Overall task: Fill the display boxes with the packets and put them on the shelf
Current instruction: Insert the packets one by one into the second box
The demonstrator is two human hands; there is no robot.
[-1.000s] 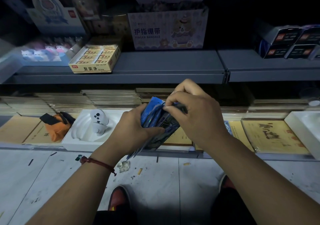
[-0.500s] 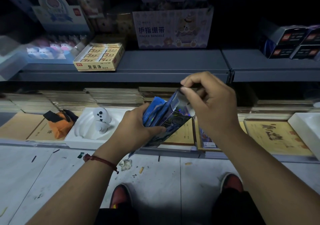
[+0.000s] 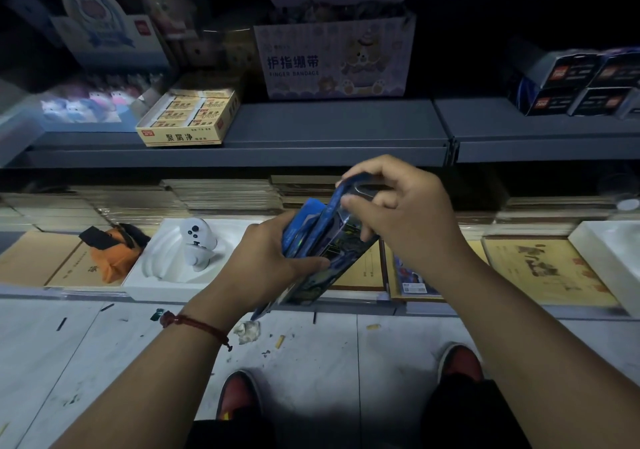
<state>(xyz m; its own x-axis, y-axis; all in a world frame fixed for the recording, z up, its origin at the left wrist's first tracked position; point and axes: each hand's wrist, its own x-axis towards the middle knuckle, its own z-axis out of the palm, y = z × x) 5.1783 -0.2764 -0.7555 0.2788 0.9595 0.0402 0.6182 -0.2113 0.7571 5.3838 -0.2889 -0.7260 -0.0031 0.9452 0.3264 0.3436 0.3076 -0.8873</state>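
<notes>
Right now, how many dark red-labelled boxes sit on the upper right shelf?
4, stacked two on two: top left box, top right box, bottom left box, bottom right box. More may hide behind or off-frame.

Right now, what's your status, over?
Left hand gripping blue packets. Right hand pinching their top edge. Nothing between hands and shelf.
</notes>
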